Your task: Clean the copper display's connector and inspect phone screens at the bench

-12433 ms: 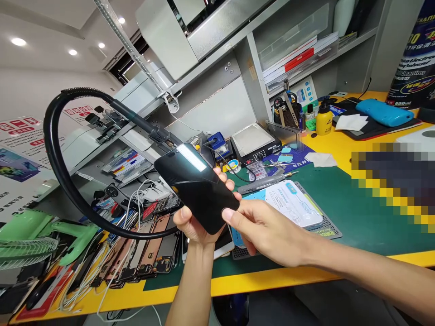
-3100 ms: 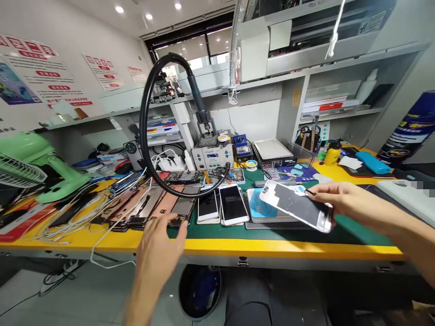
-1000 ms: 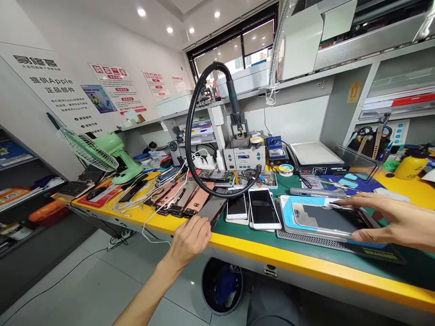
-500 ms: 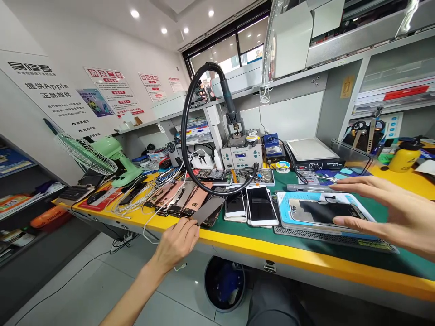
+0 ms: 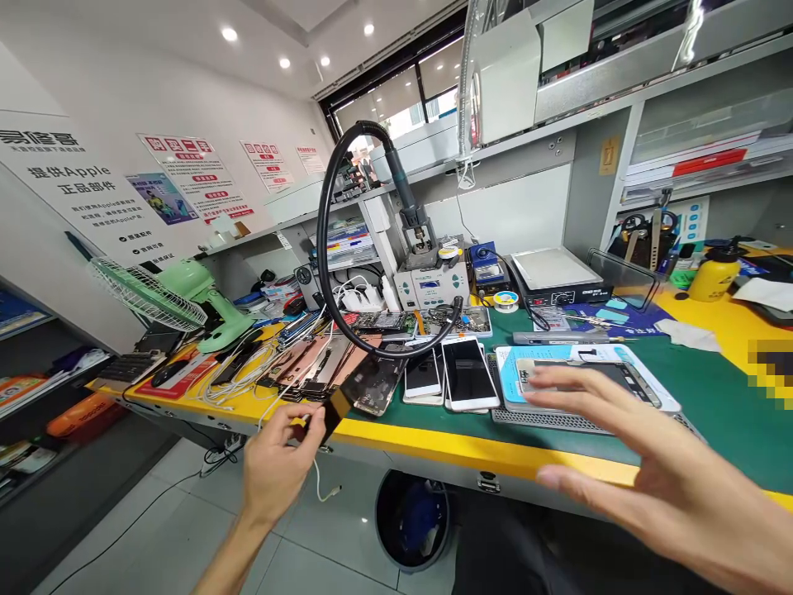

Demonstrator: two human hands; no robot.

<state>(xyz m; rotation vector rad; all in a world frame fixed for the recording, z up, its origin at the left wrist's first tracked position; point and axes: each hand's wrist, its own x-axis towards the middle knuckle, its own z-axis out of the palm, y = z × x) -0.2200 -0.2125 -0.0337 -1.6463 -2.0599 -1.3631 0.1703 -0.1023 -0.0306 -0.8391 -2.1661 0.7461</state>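
My left hand [image 5: 269, 471] pinches a thin dark phone screen [image 5: 335, 411] by its near end, tilted beyond the yellow front edge of the bench. Behind it, a stack of used phone screen parts [image 5: 317, 364] lies beside a scuffed dark panel [image 5: 379, 392]. My right hand [image 5: 672, 475] is empty with fingers spread, hovering in front of a blue-and-white holder [image 5: 509, 376]. A phone-sized frame part [image 5: 641, 385] rests on that holder, partly hidden by my fingers. Two white-framed phones [image 5: 471, 372] lie between my hands.
A black hose [image 5: 323, 248] arches over the bench from the hot-air station [image 5: 432, 287]. A green fan [image 5: 204, 302] and white cables [image 5: 232, 376] stand left. A flat heating plate [image 5: 557, 277] sits at the back right. Below the edge is a dark bin [image 5: 387, 549].
My left hand has drawn the phone screen back toward me and tilted it, baring the scuffed panel. My right hand has moved left and nearer to me, still spread.
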